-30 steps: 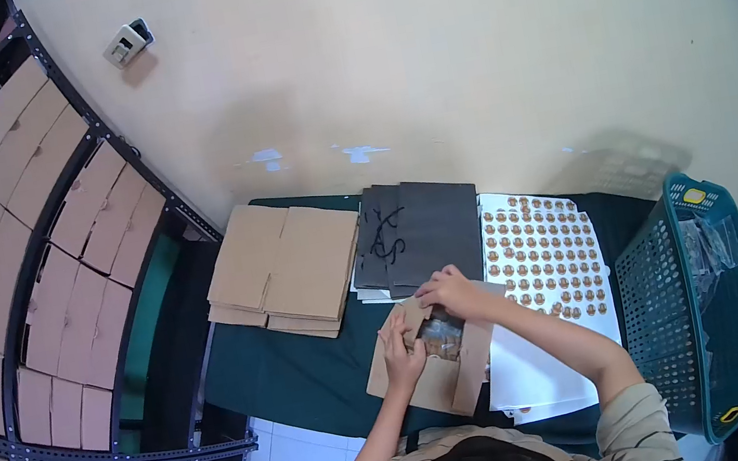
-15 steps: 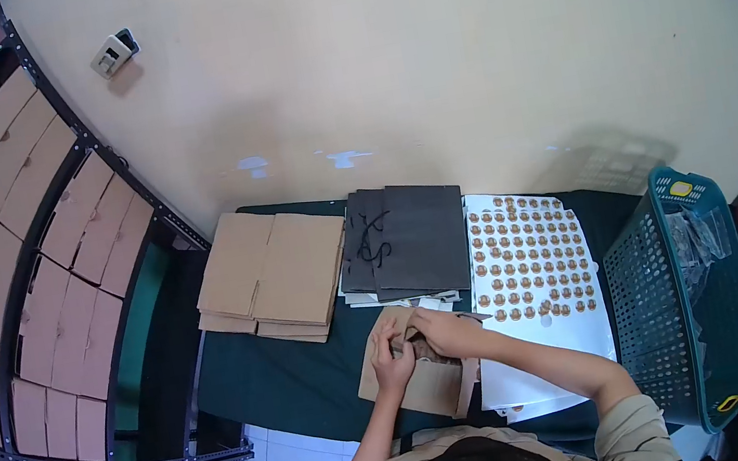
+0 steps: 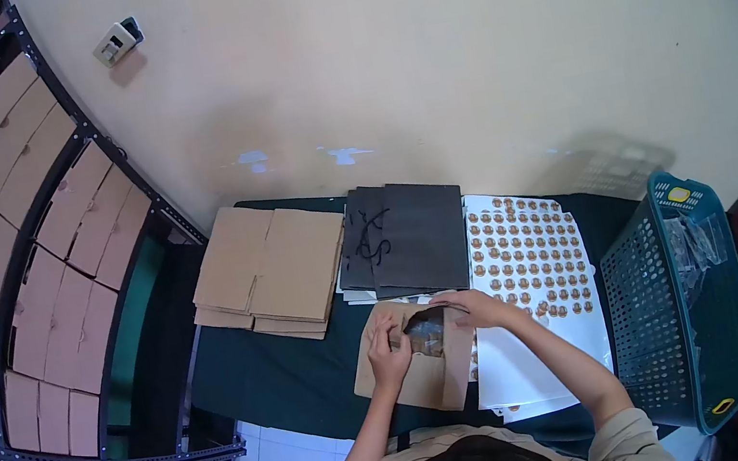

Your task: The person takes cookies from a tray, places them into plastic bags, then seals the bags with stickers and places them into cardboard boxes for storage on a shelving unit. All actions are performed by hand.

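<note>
A small brown cardboard box (image 3: 422, 388) lies in front of me with an opening in its upper face. Through that opening shows something shiny in clear plastic (image 3: 426, 338), whose kind I cannot make out. My left hand (image 3: 390, 356) grips the box at the left of the opening, fingers bent over the cardboard there. At the upper right, my right hand (image 3: 478, 308) has its fingers closed on the raised side panel of the box. Just behind the box lies a stack of black paper bags (image 3: 424, 236) with dark cord handles.
Flat cardboard pieces (image 3: 296, 262) are stacked at the left on the dark green cloth (image 3: 266, 375). Sheets of round stickers (image 3: 529, 252) lie to the right. A green plastic basket (image 3: 643, 321) holding clear plastic stands beyond them. A metal rack (image 3: 83, 127) with many boxes borders the left.
My right hand has moved right, from over the opening to the box's side panel. More of the opening and the plastic inside now shows. My left hand stays at the left side.
</note>
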Tool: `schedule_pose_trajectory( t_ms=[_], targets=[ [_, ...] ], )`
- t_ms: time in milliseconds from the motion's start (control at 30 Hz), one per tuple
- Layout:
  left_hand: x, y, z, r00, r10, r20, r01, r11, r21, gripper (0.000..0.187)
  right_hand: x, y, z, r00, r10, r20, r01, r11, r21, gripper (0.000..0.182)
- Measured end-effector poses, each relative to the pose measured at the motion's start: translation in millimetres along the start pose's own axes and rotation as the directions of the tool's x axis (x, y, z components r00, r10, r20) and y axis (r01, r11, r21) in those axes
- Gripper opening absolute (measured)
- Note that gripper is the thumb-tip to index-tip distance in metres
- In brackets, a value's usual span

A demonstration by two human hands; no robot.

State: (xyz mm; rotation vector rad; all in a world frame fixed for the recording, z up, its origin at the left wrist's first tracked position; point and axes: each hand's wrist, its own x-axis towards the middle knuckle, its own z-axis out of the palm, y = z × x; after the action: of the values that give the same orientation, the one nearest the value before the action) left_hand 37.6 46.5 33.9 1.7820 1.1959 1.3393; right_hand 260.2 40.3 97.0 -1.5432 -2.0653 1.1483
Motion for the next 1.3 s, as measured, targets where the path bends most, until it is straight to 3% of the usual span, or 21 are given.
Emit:
schedule_pose_trajectory(
  t_ms=[33,100,167,233,300,367,400,567,633,733,800,833,933,1067,1100,1167,1200,1233,1300],
  targets=[
    [1,1,-1,1.000,0.014,0.006,-0.014,0.999,0.030,0.027,-5,-15,2,1.000,0.008,-0.001,-0.008,1.000,0.001,0.067],
    [0,3,-2,0.999,0.027,0.018,-0.028,0.998,0.060,0.027,-14,-43,8,0.964,0.163,-0.212,-0.220,0.934,-0.281,0.059],
    [2,3,-3,1.000,0.022,0.016,-0.023,0.999,0.042,0.027,-14,-46,25,0.949,0.136,-0.286,-0.236,0.905,-0.353,0.055],
    [4,3,-4,1.000,0.021,0.015,-0.022,1.000,0.020,0.026,-17,-47,43,0.912,-0.011,-0.409,-0.242,0.791,-0.562,0.054],
    [4,1,-6,1.000,0.018,-0.002,-0.018,0.998,0.060,0.026,-20,-34,65,0.918,-0.077,-0.389,-0.179,0.795,-0.580,0.051],
    [3,-2,-9,1.000,0.004,0.020,-0.004,0.999,0.038,0.025,-23,-36,75,0.854,-0.255,-0.453,-0.122,0.749,-0.652,0.050],
    [3,-3,-10,0.999,-0.006,0.046,0.004,0.999,0.035,0.025,-26,-40,73,0.889,-0.166,-0.427,-0.139,0.790,-0.597,0.053],
    [4,-4,-11,0.989,-0.044,0.139,0.043,0.999,0.013,0.025,-26,-27,89,0.926,-0.161,-0.341,-0.115,0.740,-0.663,0.061],
    [2,-4,-7,0.971,-0.029,0.239,0.003,0.994,0.106,0.026,-27,-26,93,0.943,-0.149,-0.297,-0.103,0.720,-0.687,0.065],
    [-1,-4,3,0.960,-0.023,0.280,-0.014,0.992,0.127,0.024,-26,-26,96,0.977,-0.044,-0.208,-0.100,0.769,-0.631,0.070],
    [-4,-7,8,0.934,-0.038,0.355,-0.037,0.979,0.201,0.029,-27,-27,104,0.979,0.091,-0.185,-0.168,0.870,-0.463,0.078],
    [-5,-10,10,0.933,-0.035,0.358,-0.040,0.979,0.200,0.029,-29,-24,110,0.978,0.092,-0.189,-0.171,0.871,-0.461,0.078],
    [-8,-10,15,0.861,0.003,0.508,-0.300,0.810,0.503,0.050,-31,-13,127,0.958,-0.017,-0.287,-0.119,0.886,-0.448,0.081],
    [-3,-5,16,0.857,0.003,0.516,-0.315,0.796,0.517,0.054,-29,-8,131,0.912,-0.038,-0.409,-0.117,0.931,-0.347,0.080],
    [2,-6,11,0.840,-0.023,0.542,-0.250,0.870,0.425,0.058,-29,-6,133,0.910,-0.038,-0.412,-0.118,0.931,-0.347,0.080],
    [14,-7,-6,0.797,-0.059,0.601,-0.098,0.969,0.225,0.066,-28,1,140,0.697,0.038,-0.716,-0.113,0.992,-0.057,0.081],
    [17,-6,-18,0.850,-0.063,0.523,-0.009,0.991,0.135,0.067,-31,-7,139,0.595,0.065,-0.801,-0.152,0.988,-0.033,0.083],
    [20,-6,-30,0.849,-0.061,0.524,-0.013,0.991,0.136,0.067,-32,-7,142,0.593,0.065,-0.803,-0.151,0.988,-0.031,0.083],
    [23,-8,-51,0.873,-0.272,0.404,0.027,0.855,0.517,0.064,-36,-8,150,0.488,0.280,-0.827,-0.168,0.960,0.226,0.090]
  ],
)
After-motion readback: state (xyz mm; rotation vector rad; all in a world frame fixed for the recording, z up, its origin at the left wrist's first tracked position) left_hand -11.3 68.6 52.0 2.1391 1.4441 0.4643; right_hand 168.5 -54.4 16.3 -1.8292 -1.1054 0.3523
